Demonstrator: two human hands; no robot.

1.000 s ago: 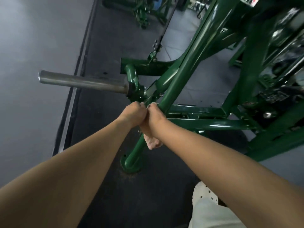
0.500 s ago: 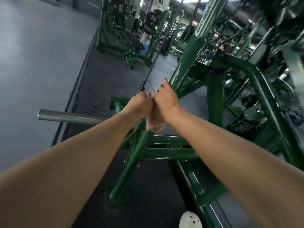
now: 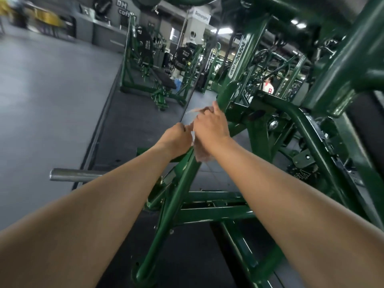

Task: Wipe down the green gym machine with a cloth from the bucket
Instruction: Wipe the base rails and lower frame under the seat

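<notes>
Cloth [image 3: 200,156], pale pink and crumpled, sits high on the slanted tube [image 3: 178,196] of the green gym machine [image 3: 301,121], bunched between the two hands, with a loose end hanging under the right wrist and a thin flap sticking up past the knuckles. The right hand [image 3: 211,128] has its fingers clamped on the cloth, one digit pointing up toward the bracket above. The left hand [image 3: 176,137] presses against it knuckle to knuckle, fingers curled tight and apparently pinching the other end, though the grip itself is hidden behind the fist.

A second ago both hands were low on this tube, just beside the joint where the steel peg [image 3: 76,175] sticks out. They have since travelled up the tube together, and the view has tilted up with them, so the peg now lies well below and to the left, over the dark rubber floor [image 3: 124,129]. That reads as one long upward stroke nearly finished: the lower stretch of the tube has probably been covered, while the bracket above, the cross-members and the curved frame at right look not yet wiped. The bucket is out of view.
</notes>
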